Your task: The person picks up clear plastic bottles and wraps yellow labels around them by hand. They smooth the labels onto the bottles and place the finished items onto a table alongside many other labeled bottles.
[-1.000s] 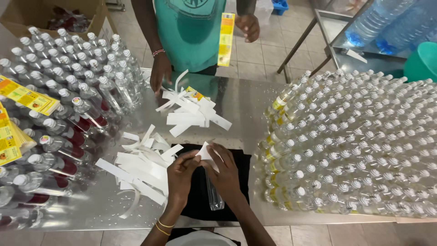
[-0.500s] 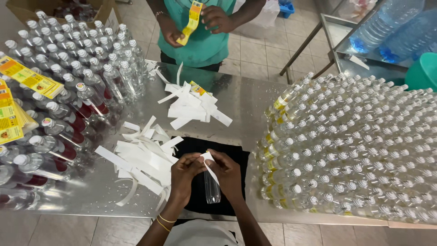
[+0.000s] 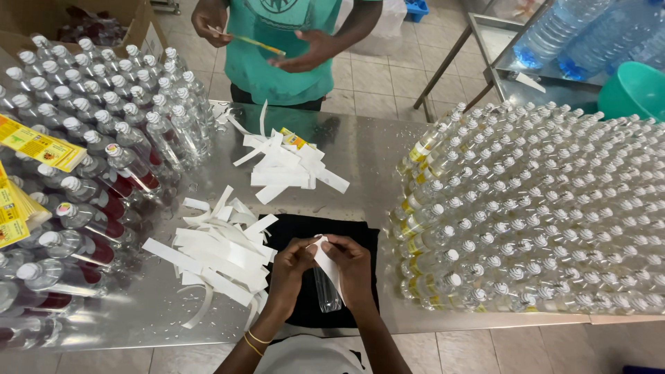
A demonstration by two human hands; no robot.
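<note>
Bright, even indoor light from overhead; soft glare on steel surface, glints on clear plastic bottles. Faint shadows under white paper strips. Wide-angle bending at edges; sharp throughout.

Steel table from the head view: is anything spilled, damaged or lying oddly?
Nothing spilled or broken shows. White backing strips lie in a loose pile beside the left hand, with a second pile farther along the steel table. Both hands, the right hand too, hold a clear bottle over a black cloth.
</note>
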